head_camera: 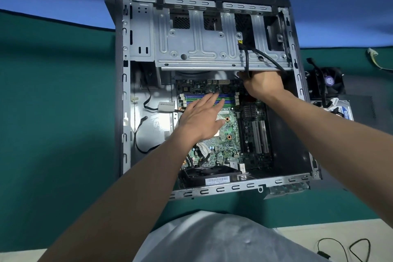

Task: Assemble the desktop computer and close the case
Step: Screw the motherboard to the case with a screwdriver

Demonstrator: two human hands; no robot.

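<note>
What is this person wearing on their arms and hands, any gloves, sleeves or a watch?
Nothing shows on them: the left hand and right hand are ungloved, with no ring or watch seen, and no sleeve reaches into view. A pale grey cloth garment covers the body at the bottom.

The green table [53, 91] carries the open case [125, 95], laid on its side. Just right of the case lie a fan [329, 83], a hard drive [345, 112] and a grey panel [365, 108].
</note>
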